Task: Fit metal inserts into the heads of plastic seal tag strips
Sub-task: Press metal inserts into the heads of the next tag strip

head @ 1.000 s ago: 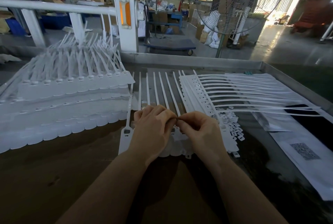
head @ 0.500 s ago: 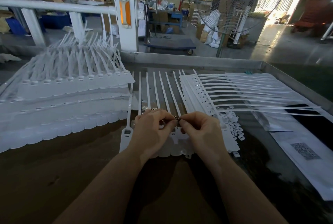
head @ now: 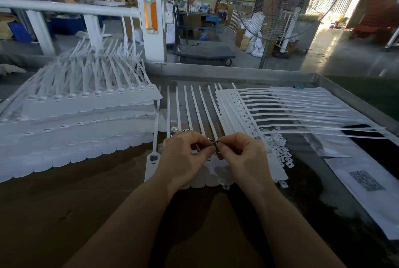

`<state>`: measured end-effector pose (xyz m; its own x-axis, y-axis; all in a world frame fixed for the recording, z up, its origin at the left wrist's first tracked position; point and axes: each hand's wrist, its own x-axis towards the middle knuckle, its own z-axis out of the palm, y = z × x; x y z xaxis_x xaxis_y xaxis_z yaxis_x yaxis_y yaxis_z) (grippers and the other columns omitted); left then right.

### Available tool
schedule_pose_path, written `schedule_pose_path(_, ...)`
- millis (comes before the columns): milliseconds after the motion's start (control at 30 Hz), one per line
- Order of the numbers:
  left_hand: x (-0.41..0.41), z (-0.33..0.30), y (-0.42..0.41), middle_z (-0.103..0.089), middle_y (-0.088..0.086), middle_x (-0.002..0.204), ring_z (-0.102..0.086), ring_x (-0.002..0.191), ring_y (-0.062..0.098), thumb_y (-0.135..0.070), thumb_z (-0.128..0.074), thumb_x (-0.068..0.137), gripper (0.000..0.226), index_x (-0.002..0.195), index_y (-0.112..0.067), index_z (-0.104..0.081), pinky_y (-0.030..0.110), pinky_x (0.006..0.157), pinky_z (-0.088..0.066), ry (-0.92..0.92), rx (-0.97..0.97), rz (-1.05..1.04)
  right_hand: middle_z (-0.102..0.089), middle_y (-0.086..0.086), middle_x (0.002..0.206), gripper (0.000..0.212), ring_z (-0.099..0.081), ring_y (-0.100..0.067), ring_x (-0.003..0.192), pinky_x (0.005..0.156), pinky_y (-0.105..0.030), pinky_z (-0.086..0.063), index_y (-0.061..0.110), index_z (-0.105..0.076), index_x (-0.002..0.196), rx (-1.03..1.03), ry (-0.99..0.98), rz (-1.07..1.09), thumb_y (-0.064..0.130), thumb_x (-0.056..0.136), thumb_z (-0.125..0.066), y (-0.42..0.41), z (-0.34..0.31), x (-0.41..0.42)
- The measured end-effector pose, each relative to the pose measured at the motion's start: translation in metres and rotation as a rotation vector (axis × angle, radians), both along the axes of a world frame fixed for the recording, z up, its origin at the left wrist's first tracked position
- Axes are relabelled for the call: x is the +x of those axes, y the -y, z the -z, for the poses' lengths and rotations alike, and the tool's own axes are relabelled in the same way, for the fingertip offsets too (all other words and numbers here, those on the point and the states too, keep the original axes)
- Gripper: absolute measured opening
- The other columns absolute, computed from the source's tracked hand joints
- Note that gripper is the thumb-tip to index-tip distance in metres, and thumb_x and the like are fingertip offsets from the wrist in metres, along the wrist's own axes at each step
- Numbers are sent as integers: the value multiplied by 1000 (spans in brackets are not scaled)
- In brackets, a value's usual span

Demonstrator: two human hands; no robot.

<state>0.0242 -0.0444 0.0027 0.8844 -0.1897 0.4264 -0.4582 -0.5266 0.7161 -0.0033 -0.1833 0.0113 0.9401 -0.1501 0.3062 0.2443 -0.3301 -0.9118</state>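
Fingertips of left hand (head: 187,155) and right hand (head: 241,155) pinch one small metal insert (head: 213,141) between them, directly above the seal tag strip heads (head: 212,170), probably to align it for pressing down.

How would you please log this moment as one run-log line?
left hand: pinching metal insert | right hand: pinching same insert | over seal strips | stack at left

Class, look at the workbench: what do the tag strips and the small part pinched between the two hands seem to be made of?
Tag strips: white plastic, apparently matte and slightly translucent, with thin tails. Small part: probably metal, since it glints, though it is too small to be sure.
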Motion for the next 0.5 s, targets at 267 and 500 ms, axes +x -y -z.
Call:
schedule_pose_path(267,2,1,-2,-59,-19,76,-53,78,-1,-24,-68,81,4,79,-27,-66,17,73,-40,-11,23,-9,-69,-2,72,13,-64,-6,65,62,-12,-49,13,-68,79,4,4,-22,1,82,-64,0,-1,-1)
schedule_pose_path(500,0,-2,-2,-59,-20,75,-53,76,-2,-19,-70,80,15,78,-33,-63,10,69,-38,-7,-31,-9,-67,-2,73,11,-63,-6,67,63,-13,-50,11,-67,80,-29,16,-26,1,83,-63,0,-2,-1)
